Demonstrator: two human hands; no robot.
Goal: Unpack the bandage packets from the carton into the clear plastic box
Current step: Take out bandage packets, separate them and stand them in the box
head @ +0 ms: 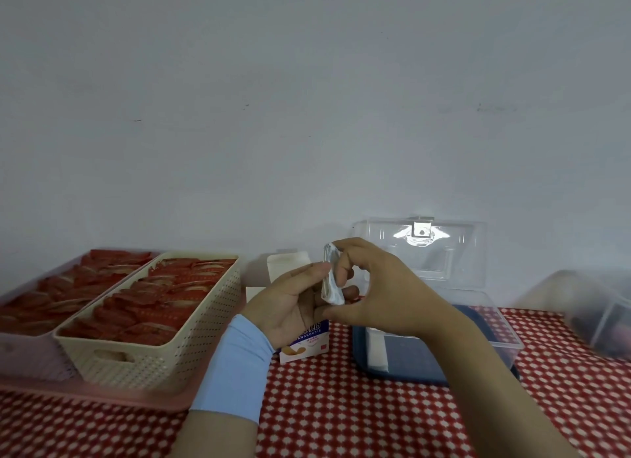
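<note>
Both hands meet above the middle of the counter (pixel 341 416), which is spread with a red-and-white checked cloth. My left hand (pixel 290 297), a pale blue sleeve on its wrist, holds a thin white stack of bandage packets (pixel 330 280) between thumb and fingers. My right hand (pixel 379 286) pinches the same stack, fingertips curled onto its upper end and thumb at its lower end. The stack stands nearly upright in the air.

At 6 o'clock from the packets, behind my left hand, the carton (pixel 304 345) stands on the cloth. Its open white flap (pixel 286 264) shows at 12 o'clock of my left hand. Whether my palm touches the carton I cannot tell.

At 3 o'clock from the carton sits the clear plastic box (pixel 505 334), its lid (pixel 423 252) raised against the wall. A dark blue insert lies inside it, with white packets (pixel 375 351) at its near left.

At 9 o'clock stands a cream basket (pixel 153 358) filled with red packets, and beside it, further to 9 o'clock, a pink tray (pixel 30 351) of the same. A blurred clear container (pixel 597 310) sits at the far 3 o'clock edge.
</note>
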